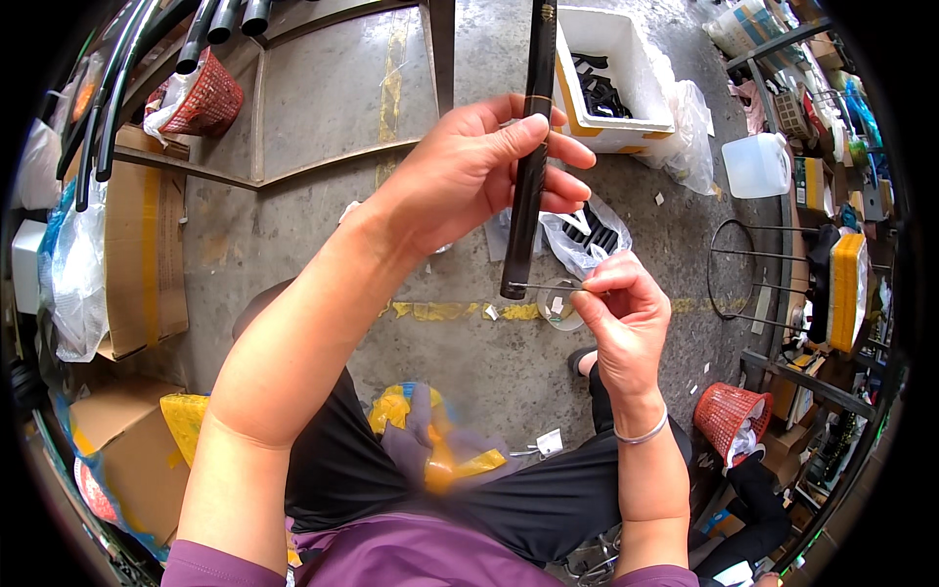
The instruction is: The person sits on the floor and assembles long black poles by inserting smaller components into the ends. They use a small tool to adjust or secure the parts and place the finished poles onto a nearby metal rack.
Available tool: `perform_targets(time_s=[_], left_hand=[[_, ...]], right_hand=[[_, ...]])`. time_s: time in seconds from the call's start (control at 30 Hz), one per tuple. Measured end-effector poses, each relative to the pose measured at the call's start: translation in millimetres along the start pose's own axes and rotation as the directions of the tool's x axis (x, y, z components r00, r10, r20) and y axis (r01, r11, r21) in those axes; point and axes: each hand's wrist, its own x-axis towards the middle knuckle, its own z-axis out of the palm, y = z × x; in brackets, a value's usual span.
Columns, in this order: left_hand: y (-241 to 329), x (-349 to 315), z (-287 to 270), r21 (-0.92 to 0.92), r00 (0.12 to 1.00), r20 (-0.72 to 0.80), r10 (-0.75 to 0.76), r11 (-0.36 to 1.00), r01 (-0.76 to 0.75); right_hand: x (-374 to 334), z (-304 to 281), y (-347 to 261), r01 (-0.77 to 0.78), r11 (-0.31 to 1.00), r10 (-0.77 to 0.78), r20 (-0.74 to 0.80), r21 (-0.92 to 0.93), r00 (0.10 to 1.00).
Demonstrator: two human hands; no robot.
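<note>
My left hand (465, 171) is wrapped round a glossy black tube (525, 220) with thin gold rings. The tube stands nearly lengthwise in view, its lower end toward me and its upper end running out past the top edge. Between thumb and fingertips, my right hand (626, 313) pinches a thin metal pin-like tool (553, 287). That tool points left, and its tip meets the side of the tube close to the lower end. Fine detail at the contact is too small to make out.
A white foam box (648, 83) holds black parts. Below it lies a clear bag (618, 235) with black pieces. A metal frame (259, 108), black tubes (196, 44), a red basket (210, 98) and cartons (147, 254) stand left. Shelving and a white jug (756, 166) are right.
</note>
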Motion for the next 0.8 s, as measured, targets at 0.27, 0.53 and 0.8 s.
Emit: perform_targets(time_s=[0.27, 0.53, 0.8], left_hand=[[-0.6, 0.8, 1.1, -0.028, 1.000, -0.002, 0.010, 1.000, -0.010], [0.2, 0.8, -5.1, -0.075, 0.999, 0.036, 0.018, 0.997, -0.015], [-0.4, 1.7, -1.4, -0.032, 1.000, 0.008, 0.019, 0.999, -0.019]], right_hand=[[0.4, 0.3, 2.6, -0.003, 0.999, 0.003, -0.001, 0.043, 1.000], [0.7, -3.6, 3.3, -0.001, 1.000, 0.000, 0.014, 0.029, 1.000], [3.4, 4.3, -2.2, -0.039, 0.999, 0.039, 0.075, -0.006, 0.996]])
